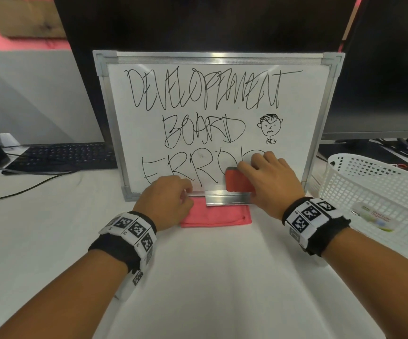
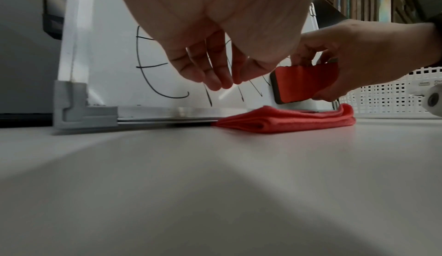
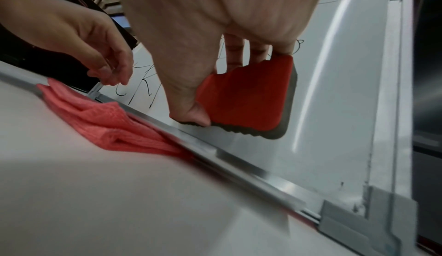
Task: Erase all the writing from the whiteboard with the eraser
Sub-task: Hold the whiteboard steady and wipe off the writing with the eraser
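The whiteboard (image 1: 296,143) leans upright against a dark monitor, covered in black writing and a small drawn face (image 1: 270,126). My right hand (image 1: 259,174) grips a red eraser (image 1: 238,183) with a dark felt underside, its felt side against the board's lower right, over the end of the bottom word. In the right wrist view the thumb and fingers clamp the eraser (image 3: 246,97) by its edges. My left hand (image 1: 173,194) hovers at the board's bottom edge, fingers (image 2: 220,78) hanging loosely together and holding nothing.
A folded red cloth (image 1: 217,216) lies on the white table under the board's bottom rail (image 1: 227,200). A white plastic basket (image 1: 369,182) stands to the right. A black keyboard (image 1: 63,155) and cable lie to the left. A second monitor (image 1: 381,69) rises at the right.
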